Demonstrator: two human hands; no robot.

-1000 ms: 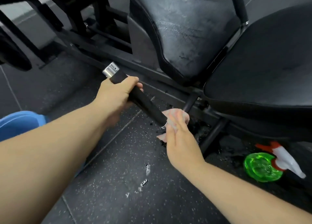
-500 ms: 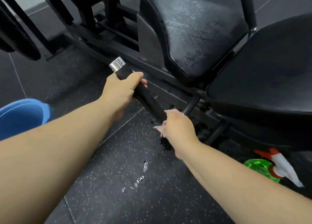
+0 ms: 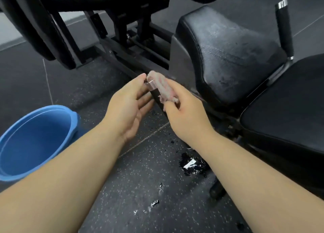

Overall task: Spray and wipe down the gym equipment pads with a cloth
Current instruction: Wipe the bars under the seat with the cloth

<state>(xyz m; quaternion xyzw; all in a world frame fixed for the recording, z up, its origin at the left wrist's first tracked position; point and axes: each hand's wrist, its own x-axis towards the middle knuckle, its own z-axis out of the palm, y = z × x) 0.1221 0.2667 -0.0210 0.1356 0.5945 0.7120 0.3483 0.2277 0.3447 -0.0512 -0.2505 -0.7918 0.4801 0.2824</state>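
Wiping the handle — cloth at its capped end.
Head view: right hand curls the cloth round the handle top, just beside the left edge of the seat pad. Left hand is spread, fingertips touching the handle. Next, likely — draw the cloth down the grip.

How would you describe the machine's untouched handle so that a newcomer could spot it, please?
Find the streaked black seat pad. At its far right edge a black handle stands upright, chrome-capped. Unlike the near handle, it has no pink cloth against it.
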